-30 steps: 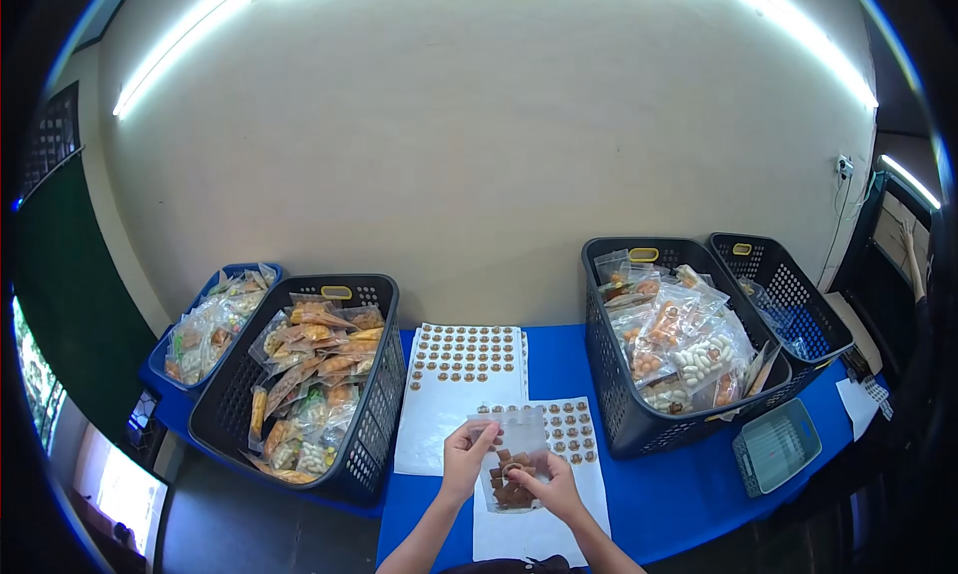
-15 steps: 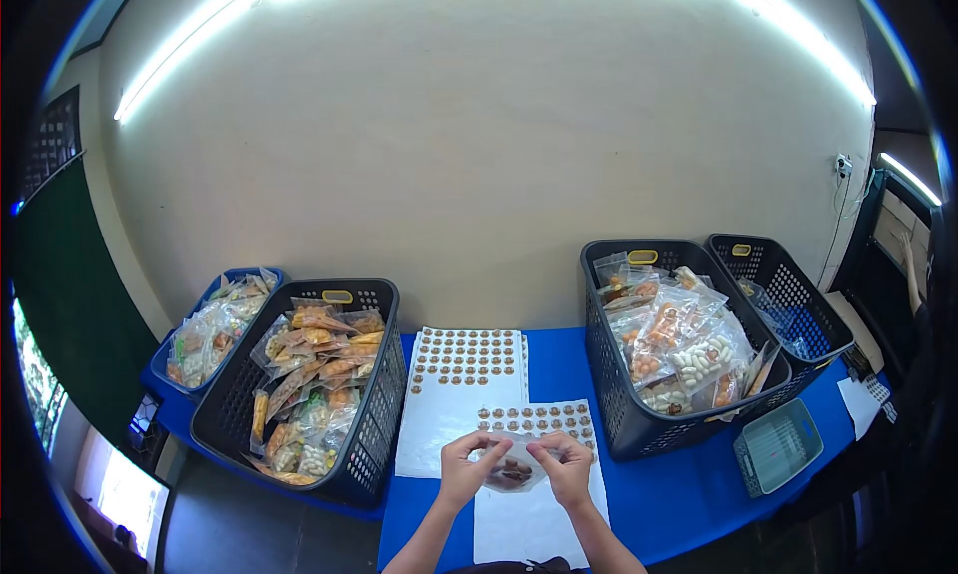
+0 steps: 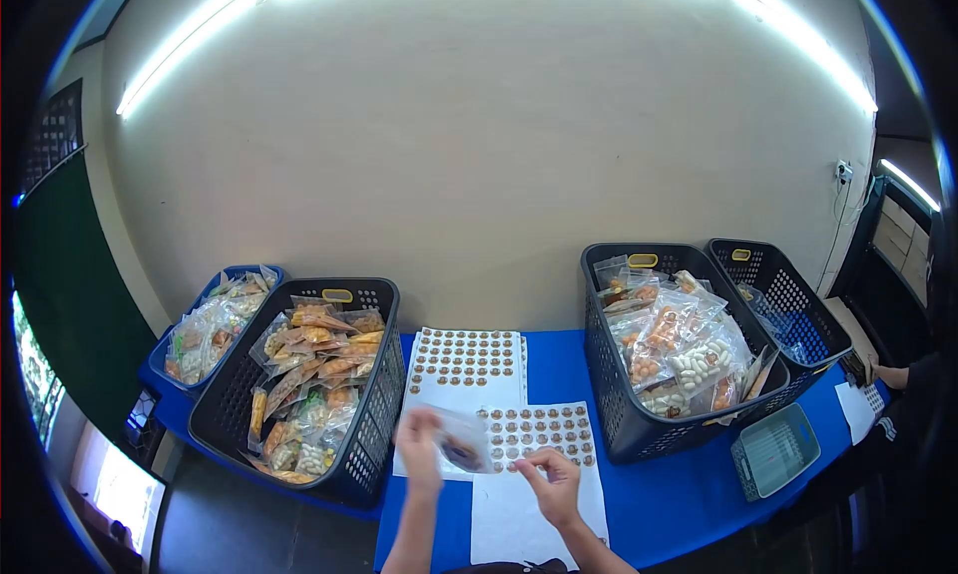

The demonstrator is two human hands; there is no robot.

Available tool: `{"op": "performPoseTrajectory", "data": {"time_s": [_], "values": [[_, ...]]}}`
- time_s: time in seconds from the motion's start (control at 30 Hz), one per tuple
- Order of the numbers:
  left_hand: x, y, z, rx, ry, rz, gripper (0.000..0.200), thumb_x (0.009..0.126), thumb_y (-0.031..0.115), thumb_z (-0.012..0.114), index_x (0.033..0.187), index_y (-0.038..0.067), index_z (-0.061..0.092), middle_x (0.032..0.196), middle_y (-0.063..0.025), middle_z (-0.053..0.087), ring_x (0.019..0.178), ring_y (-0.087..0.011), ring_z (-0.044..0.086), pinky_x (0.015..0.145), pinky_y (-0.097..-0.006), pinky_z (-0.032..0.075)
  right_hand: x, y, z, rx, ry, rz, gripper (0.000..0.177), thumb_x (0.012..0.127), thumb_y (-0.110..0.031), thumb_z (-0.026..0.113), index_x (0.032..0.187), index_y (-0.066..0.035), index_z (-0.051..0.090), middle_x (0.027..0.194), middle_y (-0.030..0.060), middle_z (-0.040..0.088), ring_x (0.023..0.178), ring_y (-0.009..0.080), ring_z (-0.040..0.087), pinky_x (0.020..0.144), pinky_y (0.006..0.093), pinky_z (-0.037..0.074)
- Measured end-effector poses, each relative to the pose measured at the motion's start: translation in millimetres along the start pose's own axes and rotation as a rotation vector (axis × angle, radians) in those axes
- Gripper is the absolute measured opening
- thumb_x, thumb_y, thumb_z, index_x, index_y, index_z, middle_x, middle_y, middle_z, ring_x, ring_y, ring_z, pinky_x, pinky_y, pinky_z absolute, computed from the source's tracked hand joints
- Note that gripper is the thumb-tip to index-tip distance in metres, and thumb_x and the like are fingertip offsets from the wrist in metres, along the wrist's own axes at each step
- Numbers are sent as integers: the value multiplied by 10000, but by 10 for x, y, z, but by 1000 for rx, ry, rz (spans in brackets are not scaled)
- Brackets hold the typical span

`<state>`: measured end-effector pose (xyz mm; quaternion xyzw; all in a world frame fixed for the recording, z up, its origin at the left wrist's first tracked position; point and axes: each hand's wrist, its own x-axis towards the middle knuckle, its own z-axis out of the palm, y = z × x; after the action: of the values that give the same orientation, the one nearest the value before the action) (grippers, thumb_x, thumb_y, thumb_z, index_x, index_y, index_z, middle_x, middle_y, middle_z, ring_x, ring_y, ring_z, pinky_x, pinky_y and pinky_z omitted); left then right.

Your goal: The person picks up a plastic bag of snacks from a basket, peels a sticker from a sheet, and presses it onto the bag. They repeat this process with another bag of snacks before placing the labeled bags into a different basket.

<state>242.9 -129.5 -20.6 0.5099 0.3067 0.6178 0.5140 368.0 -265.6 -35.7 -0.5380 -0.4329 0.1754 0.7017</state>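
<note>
My left hand [image 3: 419, 446], blurred by motion, grips the edge of a clear plastic bag [image 3: 463, 440] with dark brown pieces inside. The bag hangs tilted over the left part of a white sheet of round brown stickers [image 3: 539, 424]. Above that sheet's lower sticker rows is my right hand [image 3: 552, 482], thumb and forefinger pinched together; I cannot tell what is between the fingertips. Farther back lies a second sticker sheet [image 3: 464, 359], partly covered by the nearer one.
A black basket [image 3: 364, 414] of filled bags stands left, beside a blue basket [image 3: 165, 359]. Another full black basket [image 3: 639, 439] stands right, with a further black basket [image 3: 823, 324] and a pale green tray [image 3: 773, 454] beside it. A person's hand [image 3: 891, 376] shows far right.
My hands have parted: the left has carried the bag leftward, while the right has let go of it and dropped to the sticker sheet. The other person's arm at far right has lowered.
</note>
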Motion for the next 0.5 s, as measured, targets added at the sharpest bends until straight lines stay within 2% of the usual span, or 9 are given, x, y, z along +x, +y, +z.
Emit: {"op": "performPoseTrajectory", "data": {"time_s": [0.07,0.13,0.2,0.23,0.3,0.33,0.37,0.47,0.5], "values": [[318,112,-264,-259,135,-93,192,904,166,481,749,54,501,672,19,458,658,-49,443,633,-207,385,-28,109,-136,70,48,38,59,742,-16,648,706,3,604,703,45,584,664,87,521,629,215,404],[256,409,-294,-63,-40,-75,203,906,175,478,746,54,505,683,19,472,671,-46,438,636,-199,374,2,80,-223,152,21,120,49,768,-23,620,743,3,588,727,38,581,687,78,523,651,215,408],[199,173,-318,74,-224,16,196,907,176,477,777,38,528,696,18,485,687,-48,451,643,-187,367,16,135,-246,257,28,195,43,778,-31,611,771,4,585,728,33,581,692,78,526,657,218,412],[114,148,-248,62,-263,-44,189,907,170,476,807,25,544,713,21,496,697,-49,450,651,-184,360,29,156,-242,267,-12,200,106,780,-31,607,878,2,580,782,35,577,702,79,528,672,225,414],[-11,-2,-171,21,-466,-150,176,898,173,492,828,25,557,732,31,507,716,-54,453,687,-195,369,66,108,-139,198,-62,141,158,778,-26,606,931,-5,574,858,51,564,717,82,530,680,221,416],[-118,1,-74,6,-476,-207,178,898,176,490,841,23,559,738,28,511,727,-55,460,697,-198,375,103,66,-91,164,-86,109,186,776,-23,606,958,-8,571,896,60,558,724,84,531,684,219,417],[-177,-42,-19,23,-554,-231,188,900,186,487,845,23,562,742,21,519,736,-56,467,699,-201,378,120,-63,-77,-4,-191,22,288,758,-41,621,1039,-75,566,1034,89,503,883,147,511,753,274,416],[-307,-103,94,9,-730,-420,205,906,198,475,956,18,559,829,2,538,789,-68,482,726,-217,394,150,-281,-18,-454,-292,-350,346,732,-80,647,1063,-155,576,1125,101,457,1043,234,424,830,357,386],[-327,-102,105,-8,-785,-458,216,907,202,471,986,19,555,871,-5,541,826,-70,485,749,-219,393,160,-249,-41,-435,-333,-345,307,713,-141,672,1009,-195,610,1179,89,427,1115,290,344,895,414,304]]}}
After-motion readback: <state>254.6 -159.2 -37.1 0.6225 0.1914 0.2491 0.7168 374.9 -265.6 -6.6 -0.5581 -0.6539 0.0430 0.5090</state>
